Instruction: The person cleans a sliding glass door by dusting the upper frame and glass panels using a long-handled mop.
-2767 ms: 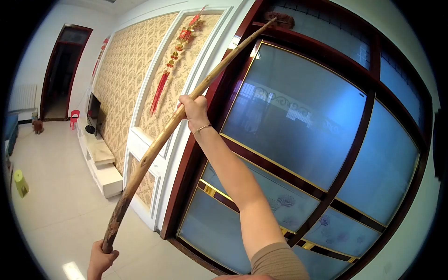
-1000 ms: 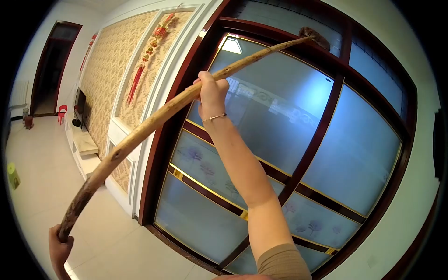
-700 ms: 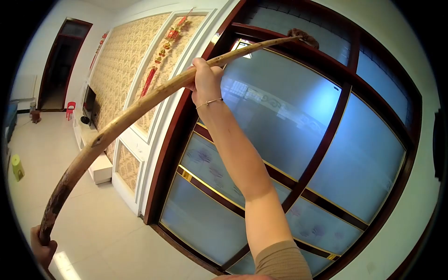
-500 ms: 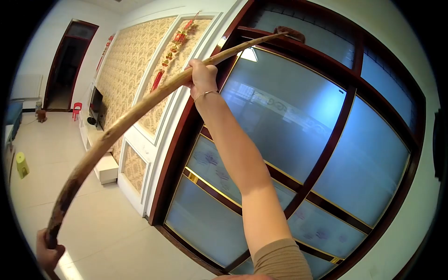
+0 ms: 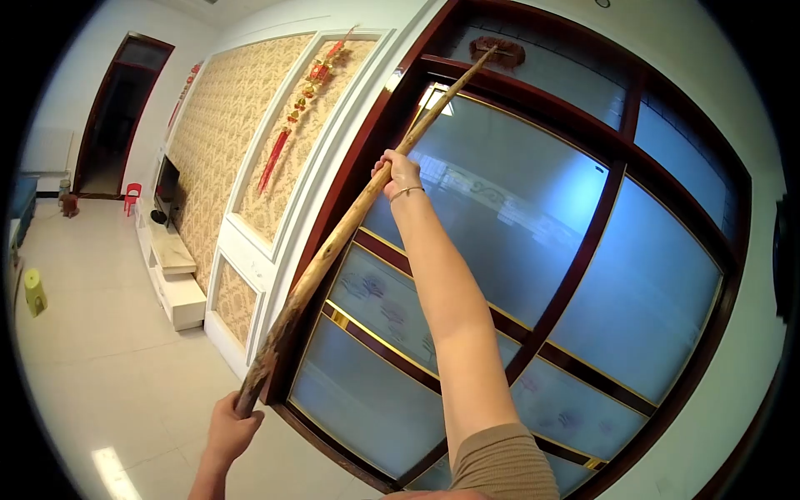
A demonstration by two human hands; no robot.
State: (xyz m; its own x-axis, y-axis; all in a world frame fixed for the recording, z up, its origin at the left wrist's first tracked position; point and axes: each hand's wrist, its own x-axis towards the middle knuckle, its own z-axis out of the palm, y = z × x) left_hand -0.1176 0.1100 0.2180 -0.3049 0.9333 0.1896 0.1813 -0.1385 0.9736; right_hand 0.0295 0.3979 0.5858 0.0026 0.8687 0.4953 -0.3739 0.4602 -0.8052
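Observation:
A long wooden pole (image 5: 332, 247) slants up from the lower left to the top of a dark-red framed glass partition. At its far end a brown fuzzy head (image 5: 507, 55) lies against the upper glass pane (image 5: 575, 71), just above the crossbar. My right hand (image 5: 398, 172), with a thin bracelet at the wrist, is closed round the upper middle of the pole. Lower down, my left hand (image 5: 234, 425) is wrapped round the pole's dark, rough end. Frosted sliding door panels (image 5: 517, 208) stand behind my right forearm.
A patterned wall panel (image 5: 233, 125) with a red hanging ornament (image 5: 297, 110) is left of the partition. Farther left are a low white cabinet (image 5: 182, 296), a television (image 5: 167, 183), a red stool (image 5: 132, 197), a green stool (image 5: 35, 292) and a dark doorway (image 5: 117, 125).
My left hand has swung right and the pole now stands steeper. My right hand has moved slightly right and down in view. The fuzzy head has shifted left and up along the upper glass.

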